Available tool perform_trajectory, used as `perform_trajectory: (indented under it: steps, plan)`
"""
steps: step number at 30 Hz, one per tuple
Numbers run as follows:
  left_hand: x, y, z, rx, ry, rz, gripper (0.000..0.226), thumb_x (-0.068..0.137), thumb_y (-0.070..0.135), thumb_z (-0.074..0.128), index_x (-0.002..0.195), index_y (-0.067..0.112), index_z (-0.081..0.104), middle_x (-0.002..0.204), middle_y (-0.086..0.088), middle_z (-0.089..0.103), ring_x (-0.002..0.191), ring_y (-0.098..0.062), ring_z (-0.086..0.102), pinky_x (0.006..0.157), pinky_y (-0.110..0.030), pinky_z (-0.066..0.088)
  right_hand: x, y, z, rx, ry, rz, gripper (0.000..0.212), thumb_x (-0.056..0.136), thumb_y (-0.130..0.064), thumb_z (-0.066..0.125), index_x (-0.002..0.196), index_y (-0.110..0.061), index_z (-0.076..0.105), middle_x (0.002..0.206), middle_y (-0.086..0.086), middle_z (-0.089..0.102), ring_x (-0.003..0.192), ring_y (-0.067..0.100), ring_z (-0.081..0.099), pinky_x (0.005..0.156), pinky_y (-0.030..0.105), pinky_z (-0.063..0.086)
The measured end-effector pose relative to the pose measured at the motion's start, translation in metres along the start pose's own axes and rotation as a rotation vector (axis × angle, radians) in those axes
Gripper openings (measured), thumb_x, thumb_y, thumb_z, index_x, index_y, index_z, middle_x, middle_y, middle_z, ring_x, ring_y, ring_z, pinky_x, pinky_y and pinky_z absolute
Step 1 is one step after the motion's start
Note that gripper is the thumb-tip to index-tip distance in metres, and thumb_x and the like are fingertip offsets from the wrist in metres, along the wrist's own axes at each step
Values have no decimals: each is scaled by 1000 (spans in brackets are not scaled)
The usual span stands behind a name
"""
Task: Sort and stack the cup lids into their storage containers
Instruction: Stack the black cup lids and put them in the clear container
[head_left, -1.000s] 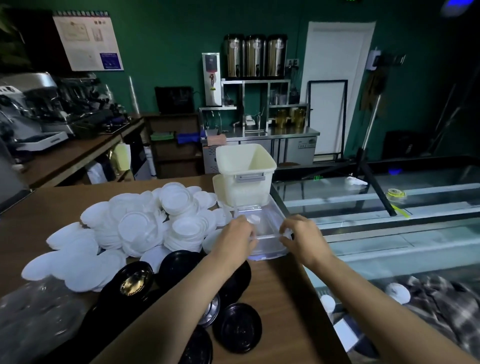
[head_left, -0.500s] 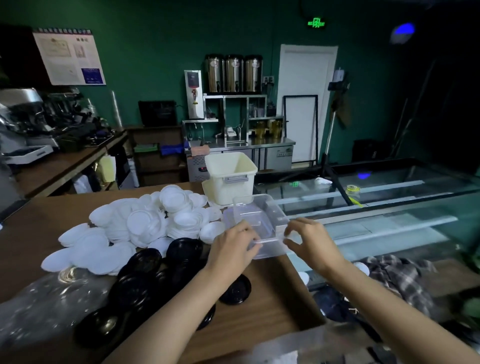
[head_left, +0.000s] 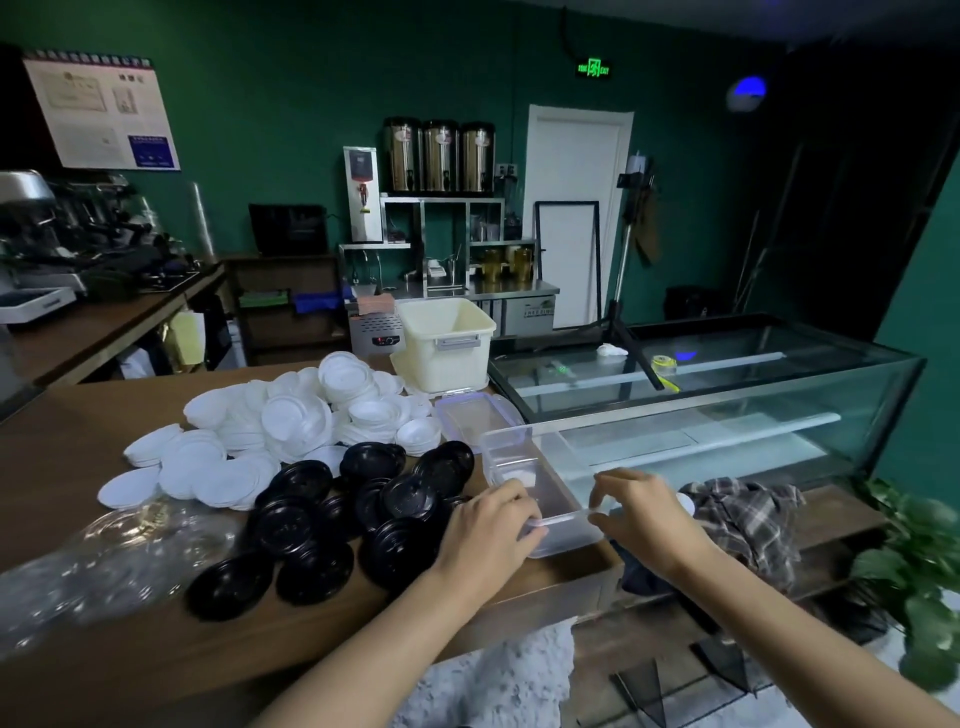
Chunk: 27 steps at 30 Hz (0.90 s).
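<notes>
A clear plastic container (head_left: 540, 467) stands near the right edge of the wooden table (head_left: 78, 441). My left hand (head_left: 488, 525) grips its near left corner and my right hand (head_left: 644, 514) pinches its near right rim. Something small and white lies inside it. A heap of white lids (head_left: 291, 421) covers the table's middle. A cluster of black lids (head_left: 353, 514) lies in front of that heap, just left of my left hand. A cream tub (head_left: 447, 343) stands at the back, and a clear container lid (head_left: 475, 415) lies flat before it.
Crumpled clear plastic wrap (head_left: 104, 561) lies at the table's near left. A long glass tank (head_left: 701, 384) runs along the right side, beyond the table edge. A plaid cloth (head_left: 748, 514) and a green plant (head_left: 924, 587) are low on the right.
The clear container has come off its flat lid and toward me along the right edge, held in both hands. The camera has pulled back and tilted up.
</notes>
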<state>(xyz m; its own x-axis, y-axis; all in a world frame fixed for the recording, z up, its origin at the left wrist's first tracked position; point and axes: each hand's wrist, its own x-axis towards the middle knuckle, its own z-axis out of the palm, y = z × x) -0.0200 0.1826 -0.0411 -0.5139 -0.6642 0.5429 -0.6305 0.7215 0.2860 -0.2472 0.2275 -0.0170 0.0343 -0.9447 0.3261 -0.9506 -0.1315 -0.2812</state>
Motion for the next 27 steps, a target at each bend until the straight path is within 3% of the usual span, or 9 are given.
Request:
perform_trajectory:
  steps: [4, 9, 14, 17, 19, 22, 27]
  plan:
    - [-3, -5, 4, -1, -44, 20, 18, 98, 31, 65, 101, 17, 76, 106, 8, 64, 89, -16, 68, 79, -39, 59, 0, 1, 10, 8, -8, 24, 11, 87, -16, 84, 93, -17, 74, 116, 6, 73, 103, 28, 71, 82, 35, 55]
    - [-2, -17, 2, -44, -82, 41, 24, 98, 20, 61, 117, 19, 75, 120, 10, 62, 91, -18, 70, 82, -37, 59, 5, 6, 19, 30, 21, 66, 13, 89, -21, 83, 97, -18, 74, 123, 7, 71, 98, 27, 72, 80, 42, 58]
    - [-6, -42, -16, -60, -72, 11, 31, 99, 23, 63, 129, 25, 71, 129, 13, 62, 102, -12, 68, 94, -30, 55, 6, 1, 16, -17, -6, 59, 30, 91, -34, 81, 117, -23, 71, 140, -2, 65, 100, 25, 72, 85, 46, 58]
    - [-14, -59, -32, -60, -38, -24, 28, 99, 25, 65, 126, 23, 72, 126, 13, 63, 109, -8, 62, 99, -28, 50, 6, -12, 14, -55, 6, 27, 41, 92, -37, 79, 130, -26, 68, 149, -6, 59, 116, 24, 68, 89, 41, 56]
    - [-23, -71, -42, -61, -25, -59, 27, 99, 28, 67, 124, 23, 73, 122, 13, 63, 110, -9, 60, 99, -28, 49, 6, -27, 15, -48, 33, -34, 40, 91, -35, 81, 128, -24, 69, 144, -6, 62, 124, 23, 63, 90, 40, 56]
    - [-43, -91, -54, -32, -27, -78, 25, 95, 40, 71, 115, 27, 76, 116, 16, 64, 108, -6, 58, 101, -32, 47, 8, -56, 26, -1, 64, -156, 32, 88, -29, 85, 117, -23, 72, 130, -6, 67, 117, 23, 63, 87, 41, 57]
    - [-85, -119, -65, 33, -51, -62, 47, 81, 73, 61, 105, 36, 77, 111, 24, 61, 106, 1, 52, 103, -26, 32, 10, -106, 65, 139, 46, -260, 27, 89, -23, 82, 113, -18, 72, 114, -1, 66, 107, 24, 63, 87, 34, 52]
